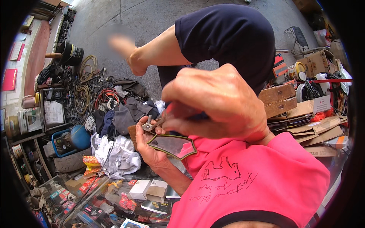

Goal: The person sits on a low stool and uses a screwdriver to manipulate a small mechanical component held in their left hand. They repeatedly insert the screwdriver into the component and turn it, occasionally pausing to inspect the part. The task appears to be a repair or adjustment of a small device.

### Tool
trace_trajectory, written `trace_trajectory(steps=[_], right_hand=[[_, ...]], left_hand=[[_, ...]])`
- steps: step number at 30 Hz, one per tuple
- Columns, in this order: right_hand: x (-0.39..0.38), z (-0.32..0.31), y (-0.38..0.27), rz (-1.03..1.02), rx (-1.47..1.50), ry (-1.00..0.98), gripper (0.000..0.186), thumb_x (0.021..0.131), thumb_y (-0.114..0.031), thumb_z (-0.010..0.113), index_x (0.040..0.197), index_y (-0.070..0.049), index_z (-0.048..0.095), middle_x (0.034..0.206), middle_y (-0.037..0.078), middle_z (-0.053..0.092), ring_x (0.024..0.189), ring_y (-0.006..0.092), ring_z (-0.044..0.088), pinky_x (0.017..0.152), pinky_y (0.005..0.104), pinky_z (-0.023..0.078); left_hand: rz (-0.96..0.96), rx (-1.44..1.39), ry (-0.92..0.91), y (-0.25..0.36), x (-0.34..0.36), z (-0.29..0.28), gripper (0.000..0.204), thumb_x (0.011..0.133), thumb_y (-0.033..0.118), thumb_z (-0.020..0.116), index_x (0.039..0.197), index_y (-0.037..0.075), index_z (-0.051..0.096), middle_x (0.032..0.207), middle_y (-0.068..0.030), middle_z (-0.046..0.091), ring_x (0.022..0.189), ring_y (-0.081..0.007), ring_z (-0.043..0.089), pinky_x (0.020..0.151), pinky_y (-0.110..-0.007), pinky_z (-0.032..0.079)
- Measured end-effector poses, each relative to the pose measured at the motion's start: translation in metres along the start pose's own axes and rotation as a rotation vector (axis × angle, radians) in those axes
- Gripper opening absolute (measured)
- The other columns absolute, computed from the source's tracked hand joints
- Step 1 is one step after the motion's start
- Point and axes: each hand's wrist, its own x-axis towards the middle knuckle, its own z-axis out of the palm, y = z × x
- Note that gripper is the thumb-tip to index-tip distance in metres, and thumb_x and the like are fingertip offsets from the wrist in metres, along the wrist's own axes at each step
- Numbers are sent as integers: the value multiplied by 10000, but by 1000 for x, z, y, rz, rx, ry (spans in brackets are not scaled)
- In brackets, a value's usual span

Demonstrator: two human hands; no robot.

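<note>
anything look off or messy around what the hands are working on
The left hand holds a dark angular mirror with a greenish rim and a small metal bracket; neither looks broken. The right hand grips a dark tool. The mess is behind them: crumpled white and grey cloths, tangled coiled cables and scattered small boxes.

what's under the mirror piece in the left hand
The left hand holds the dark-edged mirror piece from below, fingers at its left edge. Beneath it lie a pink sleeve and white boxes. The right hand works a small metal fitting above; the mirror's back is hidden.
</note>
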Motion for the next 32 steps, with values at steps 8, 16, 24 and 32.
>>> trace_trajectory(steps=[8,16,24,32], right_hand=[[1,3,-4,-35,24,-28,331,687,-127,768,956,-46,594,699,25,570,565,173,605,455,282,454],[1,6,-11,10,-38,-76,293,685,-95,754,927,-53,593,694,31,554,537,188,574,439,295,439],[1,4,-18,47,75,20,298,659,-42,773,903,-44,602,695,42,564,518,171,567,431,268,428],[3,-1,-16,-89,122,124,324,627,-48,811,894,-21,630,725,58,614,543,188,590,444,254,437]], left_hand=[[65,42,9,2,-1,3,310,994,303,425,1107,29,516,918,-166,581,685,-208,530,634,-348,454],[89,96,138,0,-4,14,210,986,243,409,1037,57,492,928,-172,589,681,-208,531,639,-357,465],[87,41,97,4,-6,13,211,984,245,417,1042,61,501,910,-160,580,680,-219,520,632,-363,434],[-33,-74,144,8,0,-5,225,969,274,474,1055,82,552,962,-126,576,707,-222,502,640,-367,416]])
